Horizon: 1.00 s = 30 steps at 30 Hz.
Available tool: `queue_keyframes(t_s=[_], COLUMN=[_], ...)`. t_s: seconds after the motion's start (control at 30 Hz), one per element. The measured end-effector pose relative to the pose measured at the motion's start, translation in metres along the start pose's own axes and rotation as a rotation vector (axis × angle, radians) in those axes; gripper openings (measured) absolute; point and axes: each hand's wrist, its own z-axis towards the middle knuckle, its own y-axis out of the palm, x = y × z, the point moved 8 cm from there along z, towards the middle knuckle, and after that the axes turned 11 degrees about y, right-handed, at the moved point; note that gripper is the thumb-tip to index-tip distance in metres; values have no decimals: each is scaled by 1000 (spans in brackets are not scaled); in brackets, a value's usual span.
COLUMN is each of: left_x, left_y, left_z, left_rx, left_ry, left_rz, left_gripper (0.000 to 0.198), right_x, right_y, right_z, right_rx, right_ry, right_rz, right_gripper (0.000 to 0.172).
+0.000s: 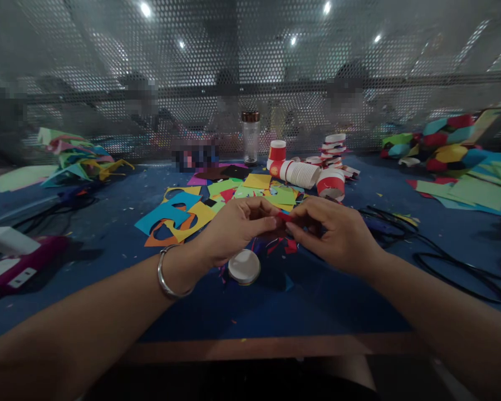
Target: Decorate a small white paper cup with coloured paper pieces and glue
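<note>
Centre frame | Left fingers and right fingers pinched closed on red paper | Uneven pulling could tear it

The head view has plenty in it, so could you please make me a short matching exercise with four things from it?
Things:
1. red piece
2. bracelet
3. bottle
4. power strip

Places and looks:
A. see-through, with a brown cap
B. at the left side, magenta and white
C. between the fingertips of the left hand and right hand
D. silver, on the left wrist

Pairs: 1-C; 2-D; 3-A; 4-B
</note>
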Motion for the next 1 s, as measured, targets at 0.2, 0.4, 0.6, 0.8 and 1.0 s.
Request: queue_keyframes(t_s=[0.2,0.4,0.6,0.8,1.0], left_x=[12,16,17,26,30], left_y=[-3,-4,-3,-1,2], left_z=[1,0,-3,-8,-10], left_rx=[45,68,55,75,113], left_ry=[179,267,298,451,515], left_rz=[266,353,335,452,452], left_gripper=[5,10,13,9,8], right_x=[-4,-8,-6,1,10], right_y=[-4,-6,-5,-5,-1], right_z=[-2,-2,-2,0,1], right_rx=[41,61,54,47,26], right_ry=[-37,-73,-48,26,129], right_rz=[-17,-18,15,119,220], right_gripper=[7,8,8,8,11])
